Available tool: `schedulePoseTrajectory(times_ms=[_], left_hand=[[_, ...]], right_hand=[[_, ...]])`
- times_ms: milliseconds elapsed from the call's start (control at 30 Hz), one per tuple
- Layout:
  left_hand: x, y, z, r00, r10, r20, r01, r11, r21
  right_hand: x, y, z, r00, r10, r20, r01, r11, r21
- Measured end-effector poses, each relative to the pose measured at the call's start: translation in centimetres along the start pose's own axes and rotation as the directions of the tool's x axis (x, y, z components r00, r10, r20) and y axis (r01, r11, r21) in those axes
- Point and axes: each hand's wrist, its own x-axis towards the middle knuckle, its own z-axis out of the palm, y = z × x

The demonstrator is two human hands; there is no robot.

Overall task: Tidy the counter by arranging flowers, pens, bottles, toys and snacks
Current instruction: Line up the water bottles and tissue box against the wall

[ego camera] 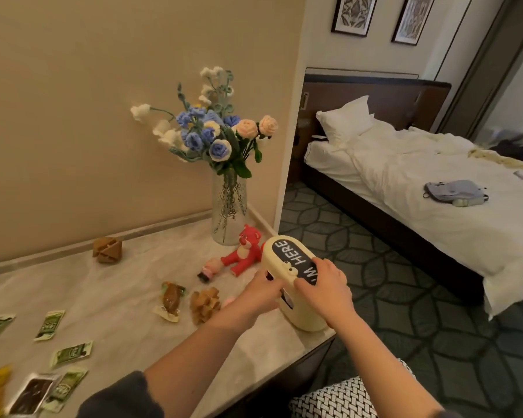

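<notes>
1. Your left hand (261, 292) wraps its fingers around the near side of the cream plastic case with a black lid that says "HERE" (290, 276).
2. Your right hand (325, 285) lies on top of the lid, fingers curled over it and gripping.
3. The case sits at the right edge of the pale marble counter (118, 285).
4. Just behind it lies a red toy bear (244, 250), beside a clear glass vase of blue, white and peach knitted flowers (224, 152).
5. Green snack packets (50, 324) lie well apart on the left.
</notes>
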Motion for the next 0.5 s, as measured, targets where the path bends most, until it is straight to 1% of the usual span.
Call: schedulePoseTrajectory(times_ms=[67, 133, 200, 267, 333, 400, 500], left_hand=[[0.4, -0.1, 0.4, 0.999, -0.041, 0.023, 0.042, 0.997, -0.062], [0.4, -0.1, 0.8, 0.999, -0.036, 0.035, 0.039, 0.995, -0.097], [0.7, 0.0, 1.1, 1.0, 0.012, 0.023, -0.009, 0.994, -0.112], [0.7, 0.6, 1.5, 0.997, 0.076, 0.014, -0.074, 0.99, -0.117], [0.3, 1.4, 2.2, 0.993, 0.121, 0.018, -0.119, 0.989, -0.087], [-0.3, 1.8, 2.7, 0.989, 0.148, 0.004, -0.148, 0.989, -0.017], [-1.6, 2.6, 2.0, 0.975, 0.201, -0.092, -0.199, 0.979, 0.03]], right_hand=[[0.1, 0.0, 0.1, 1.0, 0.008, -0.007, -0.008, 1.0, 0.029], [0.0, 0.1, 0.1, 0.999, 0.03, -0.021, -0.029, 0.998, 0.052], [0.0, 0.2, -0.2, 0.996, 0.077, -0.04, -0.073, 0.994, 0.084], [0.0, 0.1, -0.6, 0.994, 0.101, -0.041, -0.092, 0.978, 0.186], [0.0, -0.5, -0.9, 0.997, 0.083, 0.004, -0.081, 0.95, 0.301], [-0.3, -1.3, -1.1, 0.998, 0.057, 0.014, -0.059, 0.936, 0.348], [-0.8, -2.4, -1.6, 0.996, 0.012, -0.086, 0.023, 0.918, 0.397]])
